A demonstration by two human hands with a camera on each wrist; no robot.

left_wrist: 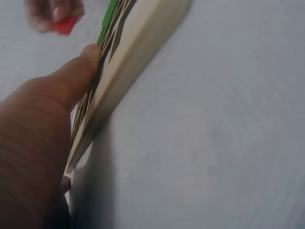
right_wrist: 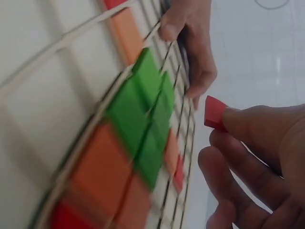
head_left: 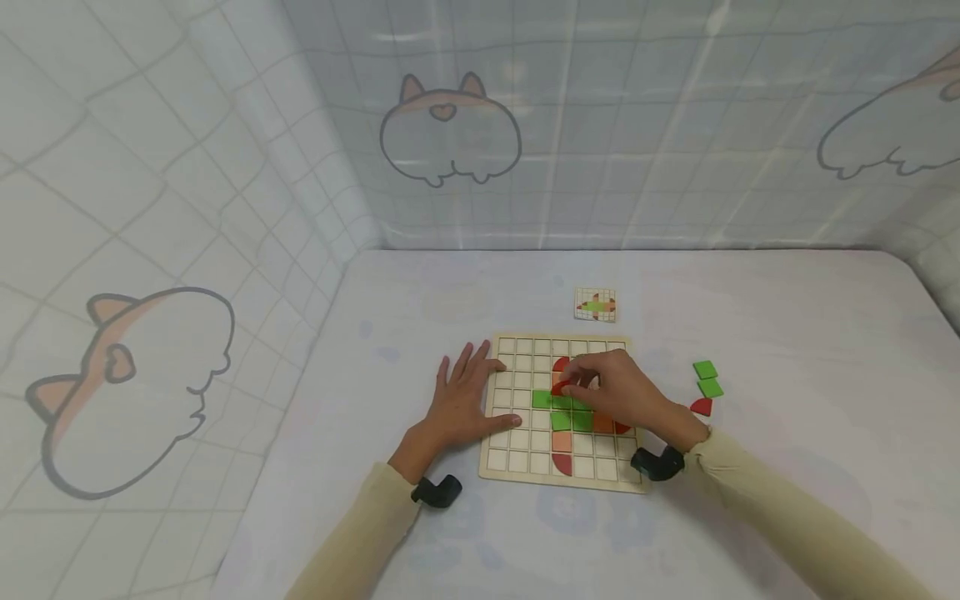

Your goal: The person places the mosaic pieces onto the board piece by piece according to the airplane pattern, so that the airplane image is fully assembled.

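Note:
A wooden grid board point(head_left: 517, 461) lies on the table, with green square tiles point(head_left: 582, 421), orange tiles point(head_left: 562, 442) and red quarter-round tiles point(head_left: 562, 464) set in its squares. My left hand point(head_left: 459, 408) rests along the board's left edge, fingers spread and thumb over the frame. Over the middle of the board, my right hand point(head_left: 618, 387) pinches a red tile point(right_wrist: 215, 112) between thumb and forefinger. In the right wrist view this tile is held above the grid, its other fingers loosely bent below. The right hand hides part of the pattern in the head view.
Behind the board lies a small pattern card point(head_left: 596, 305) with a coloured grid design. Right of the board are two loose green tiles point(head_left: 709, 388) and a red quarter-round tile point(head_left: 702, 407). Patterned curtains point(head_left: 480, 208) border the table at the back and left.

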